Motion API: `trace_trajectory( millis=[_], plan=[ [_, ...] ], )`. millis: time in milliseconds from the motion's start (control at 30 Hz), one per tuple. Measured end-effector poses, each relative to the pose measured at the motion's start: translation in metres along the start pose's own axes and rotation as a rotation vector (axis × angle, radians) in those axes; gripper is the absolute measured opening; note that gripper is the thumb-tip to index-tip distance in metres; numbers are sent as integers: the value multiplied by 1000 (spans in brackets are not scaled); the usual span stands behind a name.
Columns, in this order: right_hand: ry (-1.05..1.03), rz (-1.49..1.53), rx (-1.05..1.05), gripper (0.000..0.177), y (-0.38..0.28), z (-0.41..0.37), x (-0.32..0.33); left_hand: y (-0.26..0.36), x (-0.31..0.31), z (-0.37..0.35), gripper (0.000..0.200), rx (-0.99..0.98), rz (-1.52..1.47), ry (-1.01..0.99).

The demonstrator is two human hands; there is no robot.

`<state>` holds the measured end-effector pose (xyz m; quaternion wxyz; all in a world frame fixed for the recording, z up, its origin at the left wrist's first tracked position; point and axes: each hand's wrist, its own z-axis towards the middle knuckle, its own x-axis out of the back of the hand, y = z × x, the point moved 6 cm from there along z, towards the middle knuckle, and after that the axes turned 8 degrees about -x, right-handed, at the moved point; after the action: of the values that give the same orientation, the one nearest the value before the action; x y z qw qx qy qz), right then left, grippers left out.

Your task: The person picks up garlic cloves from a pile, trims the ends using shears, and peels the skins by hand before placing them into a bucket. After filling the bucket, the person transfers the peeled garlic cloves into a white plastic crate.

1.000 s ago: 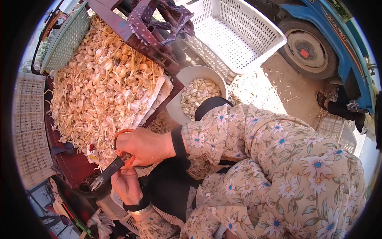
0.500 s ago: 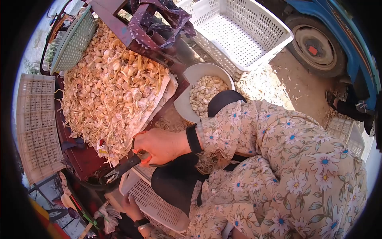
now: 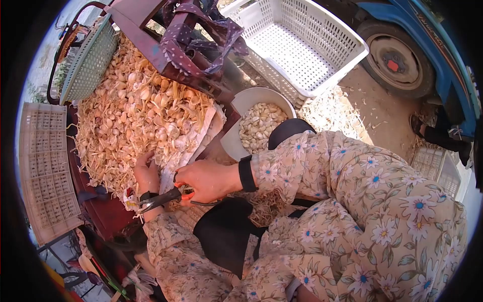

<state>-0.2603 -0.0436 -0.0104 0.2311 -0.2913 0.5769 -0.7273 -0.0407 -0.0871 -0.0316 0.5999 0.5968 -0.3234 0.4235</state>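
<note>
A large heap of garlic bulbs (image 3: 146, 108) lies on a dark red table (image 3: 103, 214). My right hand (image 3: 209, 180) is closed round the orange-marked handles of dark shears (image 3: 160, 200), whose blades point left over the table's near edge. My left hand (image 3: 146, 173) reaches to the near edge of the heap, its fingers bent and apart among the garlic; nothing shows in its grip. To the right of the heap, a round pale tub (image 3: 236, 108) holds peeled-looking cloves (image 3: 261, 123).
A white perforated crate (image 3: 302, 45) stands behind the tub. A green basket (image 3: 89, 63) and a pale crate (image 3: 49, 171) flank the heap at left. A blue vehicle's wheel (image 3: 397, 63) and another person's foot (image 3: 417, 125) are at right.
My left hand has come up from low beside the lower white crate to the heap's near edge. My right hand has shifted slightly right, still holding the shears, which now lie more level.
</note>
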Motion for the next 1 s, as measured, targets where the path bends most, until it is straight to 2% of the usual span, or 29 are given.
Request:
trace_trajectory(
  millis=[200, 300, 400, 500, 533, 600, 700, 733, 833, 867, 967, 1000],
  plan=[
    [-19, -2, -1, 38, 4, 3, -8, -23, -1, 2, 21, -48, 160, -91],
    [-28, 16, -19, 37, 6, 2, -8, -7, 8, -8, 16, -69, 275, -10],
    [-25, 21, -66, 36, 9, 2, -5, -11, 25, -24, 17, -54, 393, 180],
    [8, 73, -134, 38, 16, 5, -4, -26, 38, -46, 20, 160, -417, 340],
    [15, 123, -169, 39, 21, 7, -5, 4, 42, -53, 23, 282, -588, 338],
    [26, 278, -260, 42, 31, 13, -6, 39, 46, -66, 22, 291, -658, 339],
    [-17, 831, -387, 43, 36, 20, -12, 72, 31, -88, 16, 347, -694, 274],
    [-25, 890, -401, 44, 31, 20, -11, 73, 22, -94, 15, 292, -699, 285],
    [58, 452, -96, 42, 17, 21, -4, 88, 7, -108, 15, 189, -617, 254],
    [30, 458, -127, 39, 18, 19, -7, 95, 6, -111, 15, 164, -574, 232],
    [-76, 704, -257, 32, 22, 16, -9, 95, 0, -118, 17, 269, -1041, 186],
    [-134, 814, -346, 24, 22, 15, -13, 97, 2, -119, 18, 270, -1095, 169]
  ],
)
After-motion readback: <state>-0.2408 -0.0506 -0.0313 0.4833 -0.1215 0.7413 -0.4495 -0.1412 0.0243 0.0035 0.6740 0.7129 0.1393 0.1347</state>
